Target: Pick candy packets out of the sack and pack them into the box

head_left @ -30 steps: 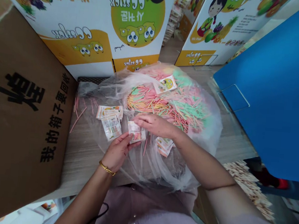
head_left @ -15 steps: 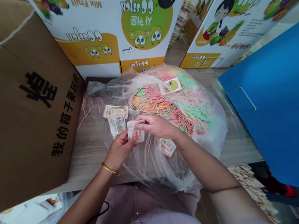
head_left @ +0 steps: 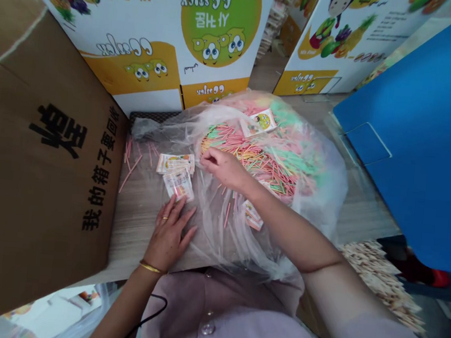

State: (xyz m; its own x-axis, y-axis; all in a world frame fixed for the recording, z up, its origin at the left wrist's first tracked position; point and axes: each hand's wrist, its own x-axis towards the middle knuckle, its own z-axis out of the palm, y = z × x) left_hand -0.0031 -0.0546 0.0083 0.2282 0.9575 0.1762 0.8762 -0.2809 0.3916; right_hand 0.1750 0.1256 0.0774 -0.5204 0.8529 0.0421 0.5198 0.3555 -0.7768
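My left hand lies with its fingers spread, fingertips at the lower edge of a small pile of printed packets. It holds nothing. Over the left edge of the heap of thin coloured sticks, my right hand has its fingers curled together; what they hold, if anything, is too small to tell. The sticks lie in an open clear plastic bag. One packet rests on top of the heap, and other packets lie below my right forearm.
A brown carton stands at the left. White and yellow printed boxes line the back. A blue panel is at the right. Loose pink sticks lie beside the carton.
The packet that both hands held now lies on the pile at the left. My left hand has opened and moved down; my right hand has moved up to the sticks.
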